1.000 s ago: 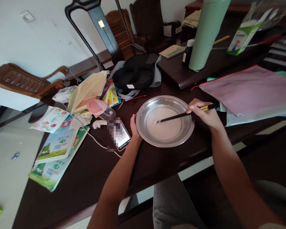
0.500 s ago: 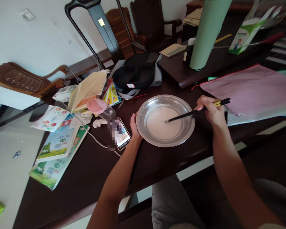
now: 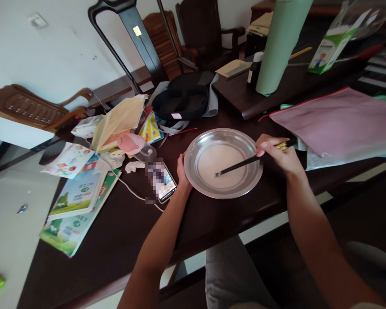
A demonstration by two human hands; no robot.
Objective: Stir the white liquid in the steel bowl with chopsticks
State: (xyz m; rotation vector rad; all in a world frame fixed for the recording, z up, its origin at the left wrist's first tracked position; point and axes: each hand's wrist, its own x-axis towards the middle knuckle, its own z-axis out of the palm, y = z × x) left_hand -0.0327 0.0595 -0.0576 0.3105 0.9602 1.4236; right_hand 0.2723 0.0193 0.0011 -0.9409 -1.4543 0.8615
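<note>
A round metal basin (image 3: 193, 176) rests on the dark table, holding a pale, milky liquid (image 3: 214, 161). My left hand (image 3: 182, 171) grips its left side, fingers along the outer wall and partly hidden by it. Black chopsticks with gold bands (image 3: 241, 164) are held together in my right hand (image 3: 273, 150), which is closed round their upper part at the basin's right rim. They slant down to the left, and their tips are in the liquid, left of its middle.
Left of the basin lie a lit phone (image 3: 162, 182), a white cable (image 3: 128, 187), a pink-topped container (image 3: 131, 143) and several books (image 3: 77, 193). Behind it sits a black case (image 3: 183, 96). A pink zip pouch (image 3: 334, 120) lies right; a green cylinder (image 3: 281, 47) stands beyond.
My right hand has shifted left and slightly down, nearer the basin. The chopstick tips have moved left and down through the liquid. My left hand and the basin stay in place.
</note>
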